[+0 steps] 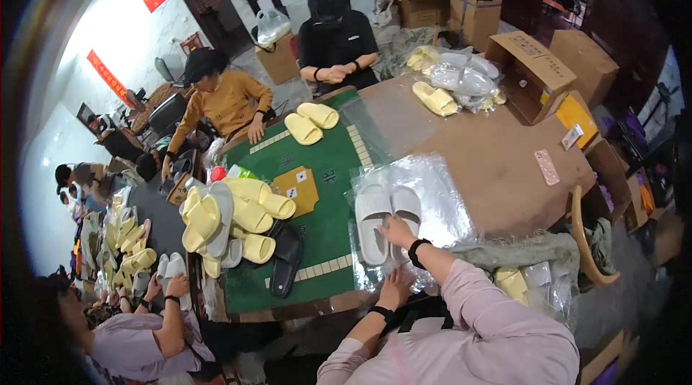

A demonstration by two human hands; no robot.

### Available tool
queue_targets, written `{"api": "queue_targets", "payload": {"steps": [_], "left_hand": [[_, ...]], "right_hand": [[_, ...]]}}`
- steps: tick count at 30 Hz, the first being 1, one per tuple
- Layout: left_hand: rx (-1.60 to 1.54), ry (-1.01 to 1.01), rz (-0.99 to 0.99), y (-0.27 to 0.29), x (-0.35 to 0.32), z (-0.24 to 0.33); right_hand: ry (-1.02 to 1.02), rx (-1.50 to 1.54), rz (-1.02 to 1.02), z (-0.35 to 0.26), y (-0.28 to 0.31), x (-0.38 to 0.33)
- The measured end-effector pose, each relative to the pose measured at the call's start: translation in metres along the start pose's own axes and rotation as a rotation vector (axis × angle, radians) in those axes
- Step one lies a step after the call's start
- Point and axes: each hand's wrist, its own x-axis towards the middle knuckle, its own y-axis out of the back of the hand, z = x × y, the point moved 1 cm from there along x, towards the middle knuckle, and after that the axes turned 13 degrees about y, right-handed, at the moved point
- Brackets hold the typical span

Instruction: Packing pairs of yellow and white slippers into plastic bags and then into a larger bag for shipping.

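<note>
A pair of pale grey-white slippers [373,213] lies on a stack of clear plastic bags [440,201] in front of me. My right hand [397,231] has its fingers closed on the heel part of the right-hand slipper. Nearer the table's edge, my left hand [396,289] grips the near edge of the plastic; its fingertips are partly hard to make out. To the left, a pile of yellow slippers [249,205] has a few grey ones mixed in. One black slipper [287,261] lies beside that pile.
The green mat [328,241] bears rows of small tiles. Another yellow pair [311,122] sits at its far side. Bagged slippers [461,75], open cardboard boxes [532,75] and a pink phone [546,167] are to the right. Co-workers sit opposite and left. A curved wooden armrest [582,241] stands at right.
</note>
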Motion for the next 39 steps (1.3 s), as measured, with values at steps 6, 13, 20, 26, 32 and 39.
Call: {"api": "queue_targets", "payload": {"steps": [6, 13, 20, 26, 32, 39], "left_hand": [[-0.032, 0.085, 0.243, -0.030, 0.009, -0.038], [0.071, 0.031, 0.203, -0.018, 0.006, -0.045], [0.207, -0.087, 0.421, -0.015, 0.007, -0.042], [-0.185, -0.061, 0.418, -0.035, 0.004, -0.056], [-0.382, -0.061, 0.508, -0.008, 0.010, -0.066], [-0.509, -0.057, 0.481, -0.008, 0.007, -0.067]], "right_hand": [[-0.016, 0.562, 0.309, -0.033, 0.058, -0.031], [0.060, 0.903, 0.543, -0.041, 0.113, -0.068], [0.091, 1.003, 0.832, -0.033, 0.158, -0.093], [-0.045, 0.782, 0.491, -0.056, 0.158, -0.147], [-0.053, 0.589, 0.295, -0.040, 0.145, -0.194], [-0.113, 0.707, 0.270, -0.053, 0.142, -0.215]]}}
